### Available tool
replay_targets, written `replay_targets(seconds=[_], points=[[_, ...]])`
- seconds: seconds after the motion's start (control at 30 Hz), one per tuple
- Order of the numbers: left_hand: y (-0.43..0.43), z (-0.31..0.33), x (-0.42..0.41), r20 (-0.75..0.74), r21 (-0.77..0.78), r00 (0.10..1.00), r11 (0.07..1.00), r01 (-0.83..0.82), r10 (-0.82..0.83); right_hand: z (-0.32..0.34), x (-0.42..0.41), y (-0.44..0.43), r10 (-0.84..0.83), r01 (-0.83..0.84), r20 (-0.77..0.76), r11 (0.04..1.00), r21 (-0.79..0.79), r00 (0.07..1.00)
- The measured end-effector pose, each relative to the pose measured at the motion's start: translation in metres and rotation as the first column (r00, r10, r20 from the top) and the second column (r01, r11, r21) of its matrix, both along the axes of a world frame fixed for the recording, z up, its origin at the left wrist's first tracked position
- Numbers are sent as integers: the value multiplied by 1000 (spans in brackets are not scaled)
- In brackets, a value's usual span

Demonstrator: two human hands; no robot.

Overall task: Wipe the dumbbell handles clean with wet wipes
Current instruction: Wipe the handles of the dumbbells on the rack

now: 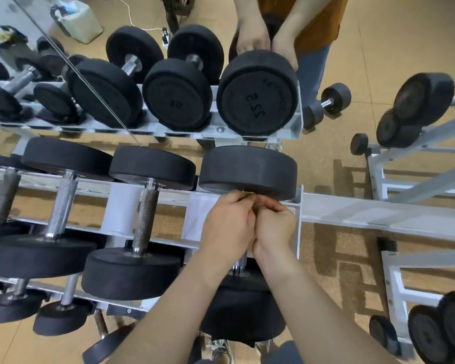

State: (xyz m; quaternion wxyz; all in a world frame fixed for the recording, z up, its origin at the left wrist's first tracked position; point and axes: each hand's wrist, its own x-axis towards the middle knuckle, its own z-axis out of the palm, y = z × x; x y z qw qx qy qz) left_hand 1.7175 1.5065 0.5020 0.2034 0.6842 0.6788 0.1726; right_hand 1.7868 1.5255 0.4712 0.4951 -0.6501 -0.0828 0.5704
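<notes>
Left hand (229,222) and right hand (273,227) both clenched round the handle (238,269) of the last dumbbell (247,169) at the rack (352,211)'s right end, open floor past it, neighbour dumbbell (145,214) close left. Four dumbbells on this row

My left hand (229,222) and right hand (273,228) grip the dumbbell handle (237,267), hiding most of it and anything beneath them.

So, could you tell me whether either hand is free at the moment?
No, the left hand and right hand are both curled around the handle of the rightmost dumbbell on the rack.
</notes>
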Motion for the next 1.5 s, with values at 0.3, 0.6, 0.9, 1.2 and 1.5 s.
replay_targets(seconds=[0.3,0.6,0.9,1.2,1.5], points=[[2,11,0,510,-246,706,870,-428,491,14,24,-4,280,-264,-152,957,117,948],[0,10,-4,615,-273,462,722,-636,639,15,10,-6,81,-76,-135,996,45,988],[7,6,8,447,-195,678,803,-563,583,11,11,1,-19,11,-224,999,-36,974],[10,2,-17,364,-149,648,728,-669,669,-4,10,2,-11,9,-41,999,-54,999],[12,-6,7,129,-173,904,907,-384,408,4,16,-8,337,-405,381,907,113,861]])
